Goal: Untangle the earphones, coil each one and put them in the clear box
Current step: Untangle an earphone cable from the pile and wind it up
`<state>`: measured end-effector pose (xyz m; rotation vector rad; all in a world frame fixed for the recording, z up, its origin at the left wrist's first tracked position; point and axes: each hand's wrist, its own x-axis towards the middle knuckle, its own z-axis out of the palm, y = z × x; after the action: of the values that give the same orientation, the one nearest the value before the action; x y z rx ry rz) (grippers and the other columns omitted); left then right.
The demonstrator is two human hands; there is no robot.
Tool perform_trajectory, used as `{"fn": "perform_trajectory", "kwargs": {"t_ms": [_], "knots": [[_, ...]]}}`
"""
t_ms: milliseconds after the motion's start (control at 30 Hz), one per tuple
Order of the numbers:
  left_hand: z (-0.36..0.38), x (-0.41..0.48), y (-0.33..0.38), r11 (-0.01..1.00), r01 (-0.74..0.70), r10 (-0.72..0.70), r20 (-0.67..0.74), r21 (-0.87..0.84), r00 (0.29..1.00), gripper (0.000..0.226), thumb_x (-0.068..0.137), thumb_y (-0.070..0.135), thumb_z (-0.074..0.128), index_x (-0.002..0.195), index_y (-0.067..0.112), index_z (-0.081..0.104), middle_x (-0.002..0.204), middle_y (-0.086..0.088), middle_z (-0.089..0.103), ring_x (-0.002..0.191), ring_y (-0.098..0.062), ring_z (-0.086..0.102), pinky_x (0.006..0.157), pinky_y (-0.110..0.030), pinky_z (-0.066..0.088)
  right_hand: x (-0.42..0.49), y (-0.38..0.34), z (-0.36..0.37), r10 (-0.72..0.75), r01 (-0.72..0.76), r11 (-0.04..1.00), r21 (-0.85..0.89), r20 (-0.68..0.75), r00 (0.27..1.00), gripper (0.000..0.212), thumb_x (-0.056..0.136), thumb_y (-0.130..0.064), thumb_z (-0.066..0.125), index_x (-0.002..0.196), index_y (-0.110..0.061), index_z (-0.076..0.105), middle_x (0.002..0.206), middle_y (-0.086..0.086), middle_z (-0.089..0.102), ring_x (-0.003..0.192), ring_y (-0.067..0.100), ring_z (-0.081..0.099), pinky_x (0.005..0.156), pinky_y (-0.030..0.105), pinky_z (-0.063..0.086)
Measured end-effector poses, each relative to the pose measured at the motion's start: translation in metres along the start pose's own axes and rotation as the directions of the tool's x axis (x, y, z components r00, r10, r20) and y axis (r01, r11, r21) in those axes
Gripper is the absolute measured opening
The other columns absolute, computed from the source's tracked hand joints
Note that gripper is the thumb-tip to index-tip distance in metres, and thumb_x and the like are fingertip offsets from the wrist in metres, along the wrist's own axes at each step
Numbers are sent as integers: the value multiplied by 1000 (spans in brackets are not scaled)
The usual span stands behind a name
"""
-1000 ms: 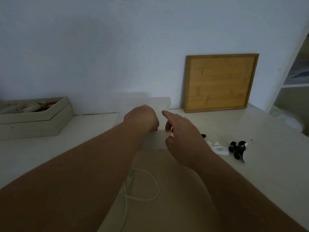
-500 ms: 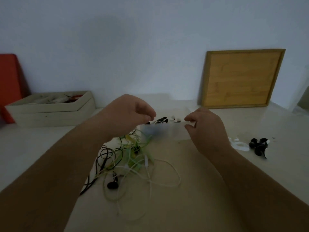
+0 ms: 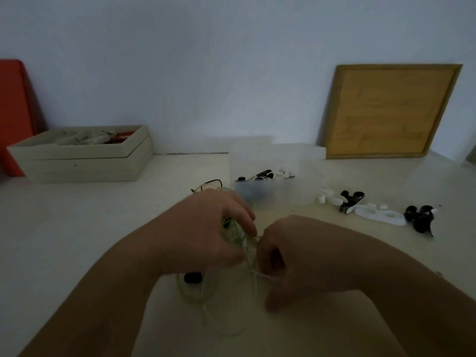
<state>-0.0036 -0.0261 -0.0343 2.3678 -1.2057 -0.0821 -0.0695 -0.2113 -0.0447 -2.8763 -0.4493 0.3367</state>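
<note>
A tangle of green, white and black earphone cords [image 3: 206,292] lies on the table in front of me, mostly hidden under my hands. My left hand [image 3: 206,233] grips the green cords from above with curled fingers. My right hand [image 3: 286,256] pinches a thin white cord beside it, the two hands nearly touching. A black earbud [image 3: 192,277] shows below my left wrist. The clear box [image 3: 277,173] stands just beyond my hands, with black and white earphones inside it.
A pale wooden box [image 3: 79,161] with odds and ends sits at the back left, a red panel [image 3: 13,112] behind it. A wooden framed board [image 3: 386,109] leans on the wall at the right. Black and white cable holders [image 3: 373,212] lie right of the clear box.
Both hands dropped from the clear box down onto the tangle and took hold of cords. The camera tilted down and left.
</note>
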Motion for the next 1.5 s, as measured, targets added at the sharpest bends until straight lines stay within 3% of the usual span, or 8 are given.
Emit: {"fn": "perform_trajectory", "kwargs": {"t_ms": [233, 400, 500, 600, 700, 900, 1233, 1500], "knots": [[6, 3, -8, 925, 244, -275, 69, 290, 959, 26, 64, 57, 80, 79, 46, 62, 113, 23, 49, 109, 1, 43, 120, -44, 5, 2, 13, -7, -40, 91, 955, 281, -183, 982, 16, 89, -26, 68, 73, -26, 64, 70, -8, 64, 64, 1, 58, 65, 16, 46], [-1, 2, -18, 844, 391, -403, -47, 367, 914, 22, 69, 50, 78, 72, 32, 67, 89, 20, 57, 82, 5, 45, 121, -48, 9, -9, 27, -29, 205, 416, 306, 856, -486, 850, 20, 83, -2, 56, 65, -7, 64, 63, 15, 59, 56, 23, 53, 55, 28, 41], [-4, 0, -23, 794, 449, -457, -85, 410, 885, 26, 71, 51, 77, 74, 29, 64, 80, 17, 54, 76, 1, 45, 119, -49, 15, -13, 38, -39, 278, 541, -237, 807, -477, 834, 20, 70, -15, 45, 52, -13, 53, 69, 7, 66, 67, 22, 65, 68, 29, 53], [-8, -2, -26, 735, 518, -519, -129, 437, 845, 36, 70, 57, 75, 71, 25, 59, 78, 14, 53, 79, -8, 50, 117, -50, 20, -24, 50, -47, 390, 584, -398, 707, -446, 805, 13, 65, -20, 44, 53, -18, 42, 53, -6, 42, 50, 10, 46, 64, 22, 45], [-15, -6, -30, 654, 596, -605, -151, 465, 781, 45, 67, 66, 74, 74, 26, 55, 82, 12, 49, 84, -13, 48, 115, -49, 22, -33, 60, -53, 466, 508, -241, 827, -360, 808, 15, 69, -19, 44, 55, -19, 38, 50, -5, 29, 42, 10, 28, 49, 21, 38], [-19, -8, -25, 651, 629, -625, -169, 425, 762, 56, 61, 75, 72, 74, 26, 48, 83, 13, 48, 81, -12, 46, 109, -48, 32, -31, 57, -43, 521, -283, 717, 636, -220, 825, 30, 90, -6, 50, 64, 1, 64, 54, 11, 62, 46, 23, 56, 46, 28, 47], [-32, -17, -10, 863, 502, -504, -117, -45, 856, 87, 22, 74, 73, 99, 39, 53, 111, 13, 50, 96, -1, 51, 71, -20, 42, -13, 40, -28, 386, -365, 922, 129, -208, 899, 10, 75, -25, 80, 80, -25, 71, 78, -9, 69, 71, 4, 64, 75, 26, 57], [-3, 7, -6, 976, 215, -186, -407, 25, 894, 19, 96, 20, 56, 95, 32, 70, 92, 18, 67, 86, 3, 59, 78, -16, 47, 35, 2, 17, 124, -100, 992, 77, -452, 883, 46, 93, -18, 53, 138, -27, 51, 136, -5, 55, 124, 17, 50, 103, 29, 36]]}}
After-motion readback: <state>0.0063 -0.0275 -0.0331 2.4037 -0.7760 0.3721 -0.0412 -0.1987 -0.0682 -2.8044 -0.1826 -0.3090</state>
